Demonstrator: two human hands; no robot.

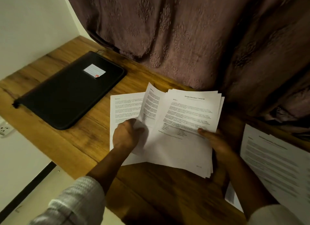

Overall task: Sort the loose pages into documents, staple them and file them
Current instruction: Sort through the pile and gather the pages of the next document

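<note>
Two hands: both at work over a wooden desk, seen from above.
Left hand (127, 134): fingers curled closed on a single page (151, 105), lifted and bent so that its far edge stands up; grey knitted sleeve (73, 201) on the forearm.
Right hand (213, 141): closed on the right edge of a stack of pages (187, 124), thumb on top; pale sleeve just visible at the near right corner.
Stack of pages: middle of the desk, held slightly raised and fanned at its right edge; top sheet headed "Sample Education Transcript".
Sheet under the left hand (124, 107): flat on the desk, left of the stack, partly covered by the lifted page.
Second pile of pages (275, 166): right edge of the scene, printed side up, apart from the held stack.
Document folder (70, 92): black, zipped, closed, lying at an angle on the far left of the desk with a white label (94, 70) on its cover.
Desk (83, 141): warm brown wood grain, bare between folder and pages.
Curtain (184, 37): dusky mauve with an embossed floral motif, hanging along the far edge and touching the desk.
Wall (33, 23): plain off-white, left of the curtain.
Socket (5, 129): white, at the left edge below desk level.
Floor: pale, at near left, with a dark strip running across it.
Light: dim and warm.
</note>
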